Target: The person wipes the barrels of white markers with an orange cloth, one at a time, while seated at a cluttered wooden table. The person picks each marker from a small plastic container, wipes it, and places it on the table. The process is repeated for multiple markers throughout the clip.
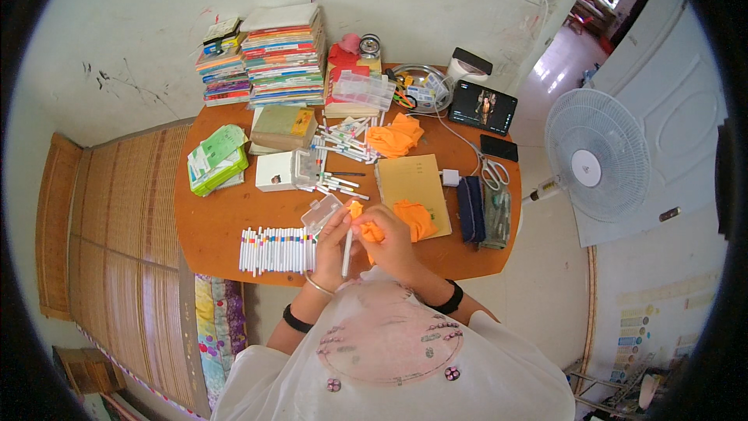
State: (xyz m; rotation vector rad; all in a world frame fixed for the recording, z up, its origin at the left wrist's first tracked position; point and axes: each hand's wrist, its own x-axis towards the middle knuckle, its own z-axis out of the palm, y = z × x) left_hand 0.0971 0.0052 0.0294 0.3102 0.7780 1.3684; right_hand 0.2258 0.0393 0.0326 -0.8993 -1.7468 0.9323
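My left hand (331, 245) grips a white marker pen (347, 254) near the table's front edge, its lower end pointing towards me. My right hand (390, 240) pinches an orange cloth (371, 232), part of which covers the pen's upper end. Left of my hands lies a row of several white marker pens (277, 250) with coloured bands, side by side. A clear plastic case lid (322, 212) lies just beyond my left hand. Beside my right hand, another orange cloth piece (416, 220) rests on a brown paper envelope (414, 178); whether it joins the held cloth is hidden.
Loose marker pens (345, 139) lie in a pile beyond, next to a crumpled orange cloth (397, 135) and a white box (277, 171). To the right are scissors (495, 173), a dark blue pencil case (471, 209), a phone (499, 148) and a tablet (482, 107). Book stacks (284, 61) stand behind.
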